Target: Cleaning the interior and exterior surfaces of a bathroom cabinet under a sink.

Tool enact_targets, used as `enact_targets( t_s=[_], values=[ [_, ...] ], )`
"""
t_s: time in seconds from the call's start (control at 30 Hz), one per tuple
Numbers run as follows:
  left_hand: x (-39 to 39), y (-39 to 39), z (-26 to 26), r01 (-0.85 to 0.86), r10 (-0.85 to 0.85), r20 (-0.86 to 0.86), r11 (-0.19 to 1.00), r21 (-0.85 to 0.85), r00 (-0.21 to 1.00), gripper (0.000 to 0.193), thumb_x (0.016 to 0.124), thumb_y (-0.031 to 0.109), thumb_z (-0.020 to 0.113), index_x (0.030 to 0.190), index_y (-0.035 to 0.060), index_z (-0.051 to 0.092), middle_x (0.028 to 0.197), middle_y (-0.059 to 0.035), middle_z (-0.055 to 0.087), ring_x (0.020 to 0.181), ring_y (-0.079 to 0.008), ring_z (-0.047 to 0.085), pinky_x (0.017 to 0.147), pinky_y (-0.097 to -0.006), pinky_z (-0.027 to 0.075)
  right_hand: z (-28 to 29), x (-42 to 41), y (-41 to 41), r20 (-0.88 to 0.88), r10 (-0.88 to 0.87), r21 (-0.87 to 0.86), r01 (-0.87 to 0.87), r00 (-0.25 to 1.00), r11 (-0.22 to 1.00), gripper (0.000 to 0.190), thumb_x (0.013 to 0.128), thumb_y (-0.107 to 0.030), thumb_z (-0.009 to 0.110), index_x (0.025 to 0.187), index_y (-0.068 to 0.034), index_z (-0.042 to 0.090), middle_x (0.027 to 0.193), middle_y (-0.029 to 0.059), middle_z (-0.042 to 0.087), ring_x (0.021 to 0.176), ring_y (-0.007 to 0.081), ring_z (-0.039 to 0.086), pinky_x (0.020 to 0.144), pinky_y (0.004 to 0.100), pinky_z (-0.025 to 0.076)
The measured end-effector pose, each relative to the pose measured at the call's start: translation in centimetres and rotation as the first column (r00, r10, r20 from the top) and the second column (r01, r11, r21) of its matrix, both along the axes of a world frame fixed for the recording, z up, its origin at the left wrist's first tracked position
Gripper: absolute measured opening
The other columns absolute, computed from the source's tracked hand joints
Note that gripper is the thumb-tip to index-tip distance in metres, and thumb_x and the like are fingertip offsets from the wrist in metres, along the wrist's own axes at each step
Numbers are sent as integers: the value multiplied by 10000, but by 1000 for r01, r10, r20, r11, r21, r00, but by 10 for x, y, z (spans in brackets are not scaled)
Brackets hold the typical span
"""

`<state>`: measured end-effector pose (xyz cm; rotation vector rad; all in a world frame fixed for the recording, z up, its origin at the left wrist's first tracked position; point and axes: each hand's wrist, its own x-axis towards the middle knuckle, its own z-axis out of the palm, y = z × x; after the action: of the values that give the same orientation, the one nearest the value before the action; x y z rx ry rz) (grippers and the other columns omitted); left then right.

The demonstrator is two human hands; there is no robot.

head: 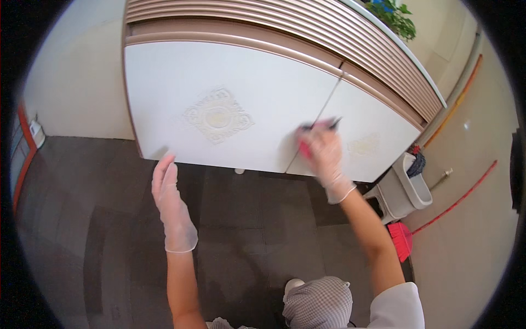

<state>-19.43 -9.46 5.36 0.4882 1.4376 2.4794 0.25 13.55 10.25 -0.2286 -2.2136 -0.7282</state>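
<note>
A white cabinet door [271,107] with an embossed diamond ornament [218,116] fills the upper middle of the view. My right hand [328,154], in a clear disposable glove, presses a pink cloth [305,149] with dark parts against the door front. It sits over the seam between this door and the right-hand door [382,127], and it is blurred. My left hand [167,185], gloved the same way, has its fingertips by the lower left edge of the cabinet. Nothing shows in it, and its fingers are held nearly together and extended.
Bronze ribbed trim [246,16] runs along the cabinet top, with a green plant [392,18] above. To the right stand a grey bin [400,185] and a red broom [400,240] leaning on the wall. A white bottle [37,133] sits far left. Dark tiles [234,214] cover the floor.
</note>
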Motion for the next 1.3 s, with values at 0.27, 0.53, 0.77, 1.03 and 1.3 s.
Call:
enact_targets(
  t_s=[0.27, 0.53, 0.77, 1.03, 1.3],
  values=[
    [-3, 0, -5, -22, 19, 102, 999, 28, 995, 283, 857, 175, 486, 1101, 55, 562, 1171, -48, 510, 1152, -164, 398, 993, -284, 244, 61, -79, -35, -186, 114, 167, -83, 976, 983, 369, 627, -125, 666, 981, -156, 566, 931, 74, 522, 768, 232, 493, 642, 355, 399],
    [-7, -12, 3, -17, 7, 90, 994, 110, 996, 256, 861, 154, 480, 1080, 63, 576, 1158, -42, 518, 1164, -151, 391, 1006, -296, 232, -48, -87, -45, 595, 52, 201, -211, 802, 957, 291, 686, -228, 583, 965, -144, 573, 962, 24, 513, 792, 193, 479, 673, 345, 376],
    [-26, -25, -1, -118, 96, 185, 987, 112, 978, 291, 882, 178, 443, 1133, 64, 537, 1198, -47, 500, 1176, -157, 393, 1010, -297, 235, 60, -165, -74, 83, 254, 267, -267, 964, 926, 280, 683, -183, 581, 959, -148, 546, 1056, 41, 496, 998, 241, 441, 794, 407, 355],
    [-53, -32, -23, -243, 200, 202, 946, 214, 959, 325, 899, 203, 425, 1164, 34, 507, 1222, -63, 490, 1152, -161, 417, 982, -293, 282, -6, -245, -117, 236, 322, 198, -370, 917, 908, 285, 692, -193, 575, 971, -140, 555, 1084, 46, 505, 1012, 236, 455, 805, 387, 360],
    [-64, -39, -29, -249, 209, 159, 921, 299, 965, 313, 891, 190, 436, 1158, 46, 512, 1203, -55, 502, 1112, -148, 435, 948, -291, 304, -77, -235, -107, 501, 337, 133, -455, 797, 880, 230, 684, -221, 567, 904, -158, 579, 1050, -3, 521, 965, 191, 465, 780, 358, 363]
  ],
)
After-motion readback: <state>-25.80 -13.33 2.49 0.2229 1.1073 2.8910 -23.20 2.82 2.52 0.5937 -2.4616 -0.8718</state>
